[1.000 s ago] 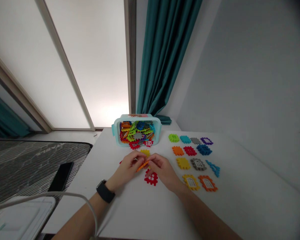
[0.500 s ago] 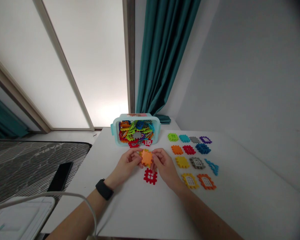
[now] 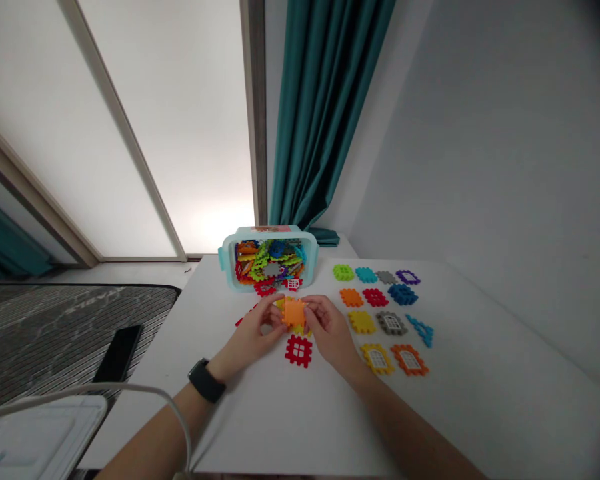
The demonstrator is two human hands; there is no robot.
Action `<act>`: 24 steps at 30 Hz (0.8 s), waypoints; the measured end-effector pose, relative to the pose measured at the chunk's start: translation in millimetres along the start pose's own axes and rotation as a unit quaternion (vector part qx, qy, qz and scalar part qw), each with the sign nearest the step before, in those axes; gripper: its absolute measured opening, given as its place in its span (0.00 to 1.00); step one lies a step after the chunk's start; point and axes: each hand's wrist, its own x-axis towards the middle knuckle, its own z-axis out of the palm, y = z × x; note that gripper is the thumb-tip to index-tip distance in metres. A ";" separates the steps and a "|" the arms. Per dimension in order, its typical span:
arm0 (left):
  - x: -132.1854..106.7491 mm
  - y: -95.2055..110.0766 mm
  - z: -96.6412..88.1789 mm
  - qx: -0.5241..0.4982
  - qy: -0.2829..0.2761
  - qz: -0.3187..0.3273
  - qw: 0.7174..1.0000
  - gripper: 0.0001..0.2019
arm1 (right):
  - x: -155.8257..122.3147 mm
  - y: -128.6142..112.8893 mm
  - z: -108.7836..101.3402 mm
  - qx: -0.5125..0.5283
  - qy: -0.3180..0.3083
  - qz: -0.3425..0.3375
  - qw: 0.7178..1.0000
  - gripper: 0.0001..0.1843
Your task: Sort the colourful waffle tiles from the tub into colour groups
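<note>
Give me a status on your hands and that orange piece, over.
Left hand and right hand gripping orange plastic tile, yellow plastic tile behind it. Red lattice tile on the table just below the hands.

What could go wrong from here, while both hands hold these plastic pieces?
The orange plastic building piece, held over a yellow piece between the left hand and right hand, might slip and fall onto the red grid piece below. A wide move of the right hand could perhaps bump the yellow window piece. The white cable beside the left forearm might also catch.
</note>
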 end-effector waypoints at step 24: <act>0.9 16.1 -11.0 0.157 -0.026 0.022 0.987 0.15 | -3.1 -15.1 -6.3 -0.144 -0.055 -0.134 0.979 0.10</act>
